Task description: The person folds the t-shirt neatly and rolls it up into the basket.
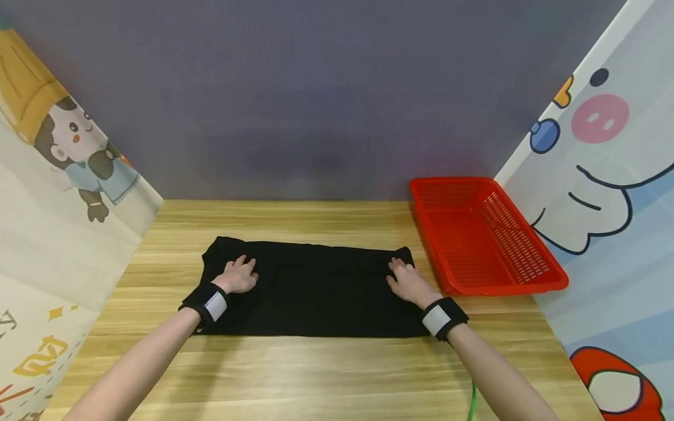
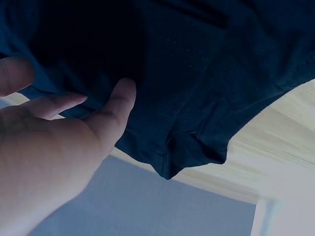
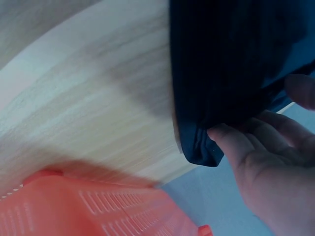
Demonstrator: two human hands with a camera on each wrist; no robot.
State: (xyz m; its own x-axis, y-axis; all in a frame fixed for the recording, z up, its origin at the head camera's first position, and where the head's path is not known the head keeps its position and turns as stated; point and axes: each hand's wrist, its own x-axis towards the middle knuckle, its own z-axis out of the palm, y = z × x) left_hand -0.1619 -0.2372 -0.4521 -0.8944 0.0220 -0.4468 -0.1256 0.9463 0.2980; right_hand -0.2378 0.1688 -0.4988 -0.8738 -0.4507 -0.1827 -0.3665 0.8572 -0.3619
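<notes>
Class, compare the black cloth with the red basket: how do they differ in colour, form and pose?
The black cloth is dark; the red basket is bright. The cloth lies spread flat, with some creases, while the basket stands with raised walls. The cloth shows no pattern of openings, whereas the basket's sides are pierced with slots. Both rest on the wooden table.

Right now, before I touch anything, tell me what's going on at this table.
A person's left hand and right hand are on a black cloth, possibly a garment, one near each end. It lies spread lengthwise across the wood-grain table, its far corners a little rumpled. A red plastic basket sits to its right; neither hand touches it.
</notes>
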